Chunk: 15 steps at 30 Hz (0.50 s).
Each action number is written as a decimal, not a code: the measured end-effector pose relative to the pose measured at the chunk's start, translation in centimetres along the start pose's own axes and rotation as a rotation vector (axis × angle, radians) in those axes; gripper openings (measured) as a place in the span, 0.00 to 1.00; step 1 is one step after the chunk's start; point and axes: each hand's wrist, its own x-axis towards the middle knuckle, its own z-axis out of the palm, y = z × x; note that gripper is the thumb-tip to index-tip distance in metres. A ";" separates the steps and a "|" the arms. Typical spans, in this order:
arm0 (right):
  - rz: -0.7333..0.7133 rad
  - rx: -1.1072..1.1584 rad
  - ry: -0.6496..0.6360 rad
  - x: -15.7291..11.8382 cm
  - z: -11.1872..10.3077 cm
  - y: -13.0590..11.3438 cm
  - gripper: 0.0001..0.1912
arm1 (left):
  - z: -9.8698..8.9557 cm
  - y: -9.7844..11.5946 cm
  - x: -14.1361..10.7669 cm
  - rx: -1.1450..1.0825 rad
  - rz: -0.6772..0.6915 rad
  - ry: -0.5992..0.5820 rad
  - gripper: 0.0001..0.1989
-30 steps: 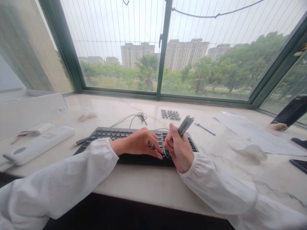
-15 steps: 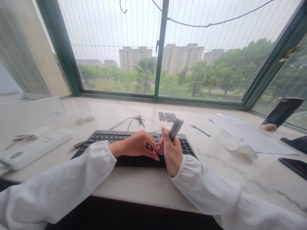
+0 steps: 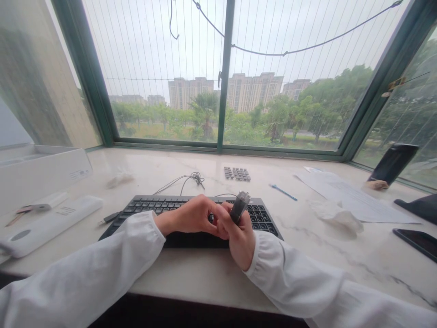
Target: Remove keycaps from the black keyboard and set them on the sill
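In the head view, the right hand [image 3: 241, 240] curls its fingers round a dark tool [image 3: 239, 208] above the keyboard [image 3: 201, 240]; the left hand [image 3: 191, 216] meets it with bent fingers, whether pinching anything I cannot tell. The keyboard is black, loose keycaps [image 3: 237, 173] lying beyond it. The hands hide its middle and the tool's lower end.

One camera, worn on the head

The sole view faces forward and slightly down across the worktop [image 3: 184, 269] to the window [image 3: 222, 100], close above and behind the left hand [image 3: 196, 215] and right hand [image 3: 241, 241], which sit below mid-frame.
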 end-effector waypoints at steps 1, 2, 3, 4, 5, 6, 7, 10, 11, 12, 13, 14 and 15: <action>-0.033 -0.044 -0.054 -0.2 -0.1 -0.3 0.23 | 0.0 -0.1 0.0 0.009 0.001 -0.004 0.09; -0.066 -0.092 -0.110 -0.5 -0.1 -0.5 0.23 | -0.1 -0.2 0.0 0.025 0.004 -0.007 0.09; -0.097 -0.139 -0.165 -0.7 -0.2 -0.8 0.23 | -0.1 -0.4 0.0 0.046 0.013 -0.007 0.08; -0.122 -0.181 -0.211 -0.9 -0.2 -0.9 0.23 | -0.2 -0.5 0.0 0.070 0.029 -0.004 0.07; -0.139 -0.213 -0.237 -1.1 -0.3 -1.0 0.23 | -0.2 -0.6 0.0 0.094 0.048 0.002 0.07; -0.146 -0.227 -0.235 -1.2 -0.3 -1.0 0.23 | -0.2 -0.6 0.0 0.112 0.066 0.004 0.07; -0.149 -0.220 -0.207 -1.2 -0.4 -1.0 0.22 | -0.2 -0.6 0.0 0.124 0.079 0.002 0.08; -0.167 -0.177 -0.069 -0.6 -0.9 -0.9 0.21 | -0.2 -0.1 0.0 0.114 0.089 0.033 0.09; -0.180 -0.187 -0.035 -0.2 -1.2 -0.9 0.21 | -0.2 0.0 0.0 0.113 0.086 0.068 0.09; -0.192 -0.217 -0.012 0.4 -1.6 -1.1 0.21 | -0.1 0.2 0.0 0.117 0.084 0.111 0.09; -0.200 -0.267 -0.001 1.1 -2.0 -1.2 0.21 | -0.1 0.4 0.1 0.130 0.079 0.164 0.09; -0.198 -0.336 0.003 1.9 -2.4 -1.3 0.21 | -0.2 0.5 0.1 0.154 0.069 0.221 0.09; -0.189 -0.412 -0.016 2.6 -2.9 -1.4 0.21 | -0.2 0.5 0.1 0.188 0.053 0.280 0.09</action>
